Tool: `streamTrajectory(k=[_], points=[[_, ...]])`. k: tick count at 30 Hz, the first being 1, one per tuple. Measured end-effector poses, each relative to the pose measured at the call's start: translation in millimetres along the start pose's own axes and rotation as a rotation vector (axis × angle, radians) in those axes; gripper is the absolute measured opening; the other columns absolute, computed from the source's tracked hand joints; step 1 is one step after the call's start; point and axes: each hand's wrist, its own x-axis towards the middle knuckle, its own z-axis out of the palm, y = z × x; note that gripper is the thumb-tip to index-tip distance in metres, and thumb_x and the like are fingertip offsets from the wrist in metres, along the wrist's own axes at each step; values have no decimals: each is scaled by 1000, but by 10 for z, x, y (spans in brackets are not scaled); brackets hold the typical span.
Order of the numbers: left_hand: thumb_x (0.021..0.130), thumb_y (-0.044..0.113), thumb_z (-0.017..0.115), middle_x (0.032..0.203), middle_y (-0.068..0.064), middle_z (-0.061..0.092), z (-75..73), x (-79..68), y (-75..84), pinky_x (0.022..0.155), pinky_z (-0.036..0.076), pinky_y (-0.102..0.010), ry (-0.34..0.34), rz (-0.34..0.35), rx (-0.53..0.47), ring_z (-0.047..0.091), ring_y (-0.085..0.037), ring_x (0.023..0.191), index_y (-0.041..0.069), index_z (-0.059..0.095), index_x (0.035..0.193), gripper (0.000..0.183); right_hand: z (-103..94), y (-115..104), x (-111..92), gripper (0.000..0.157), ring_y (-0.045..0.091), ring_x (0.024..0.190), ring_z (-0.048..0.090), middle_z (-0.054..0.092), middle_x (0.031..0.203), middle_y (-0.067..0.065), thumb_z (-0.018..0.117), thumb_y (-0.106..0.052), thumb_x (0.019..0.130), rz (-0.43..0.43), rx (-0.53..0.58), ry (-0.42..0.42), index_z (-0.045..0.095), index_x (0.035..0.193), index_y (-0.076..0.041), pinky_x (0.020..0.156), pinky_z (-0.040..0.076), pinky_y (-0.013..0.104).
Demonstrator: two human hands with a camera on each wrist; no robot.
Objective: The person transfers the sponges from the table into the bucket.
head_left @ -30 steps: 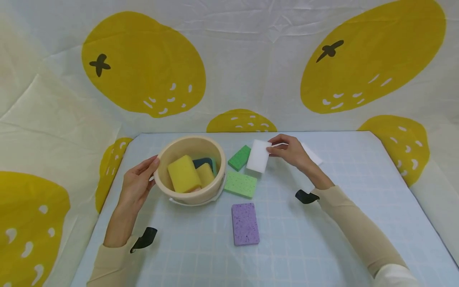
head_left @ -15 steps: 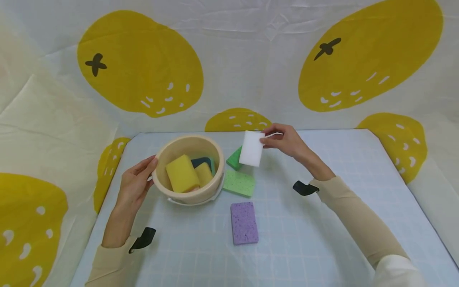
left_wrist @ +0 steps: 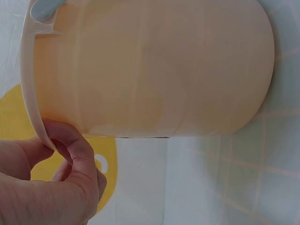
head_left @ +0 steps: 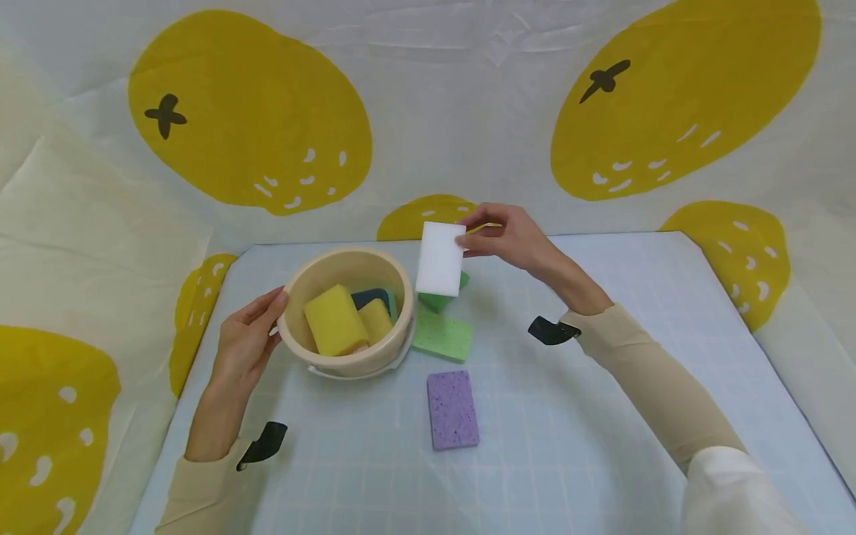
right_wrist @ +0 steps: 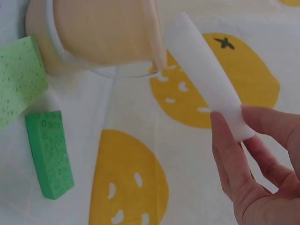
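A cream bucket (head_left: 354, 365) stands at the left of the table, and my left hand (head_left: 246, 338) pinches its rim on the left side. The left wrist view shows thumb and fingers on either side of that rim (left_wrist: 29, 89). Inside the bucket lie a large yellow sponge (head_left: 334, 321), a smaller yellow sponge (head_left: 377, 319) and a dark blue and green sponge (head_left: 371, 296). My right hand (head_left: 508, 236) pinches a white sponge (head_left: 440, 260) by one end, raised just right of the bucket. In the right wrist view the white sponge (right_wrist: 206, 70) is tilted, apart from the bucket.
Partly behind the white sponge, a green sponge (right_wrist: 50, 154) lies on the table. A light green sponge (head_left: 443, 338) lies against or close beside the bucket. Nearer the front is a purple sponge (head_left: 453, 410). A fruit-patterned cloth (head_left: 455, 111) hangs behind the table.
My right hand has lifted the white sponge and carried it left toward the bucket, uncovering then covering parts of the green sponge. The left hand keeps its hold on the rim.
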Motion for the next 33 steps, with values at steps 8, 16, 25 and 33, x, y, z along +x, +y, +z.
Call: streamTrajectory(k=[8,16,25,33], points=[[77,35,76,124,1,56,-7,6,-3,78,53,-19,1,7,4,57,-12,102,13,57,132,62,194,-150,132,31,27,96,65,58,113,13,73,-17,85,-38,26,-70,61,111,-6,80,56,37],[78,35,75,124,0,57,-19,4,-17,77,53,-19,-2,13,8,57,-12,101,13,57,132,61,457,-188,282,31,28,93,66,58,110,14,74,-14,83,-48,68,-128,62,109,-4,78,56,38],[78,36,75,128,-1,55,-16,10,-8,78,53,-19,8,6,26,56,-12,103,15,57,132,60,709,-174,410,28,28,87,67,60,104,14,74,-11,83,-62,-2,-174,63,107,-2,74,57,36],[76,39,75,131,-2,53,-19,13,-9,80,52,-20,21,-8,31,56,-13,106,17,57,132,62,839,-152,501,28,20,88,65,63,100,9,74,-11,83,-168,-252,-193,64,107,-2,74,56,27]])
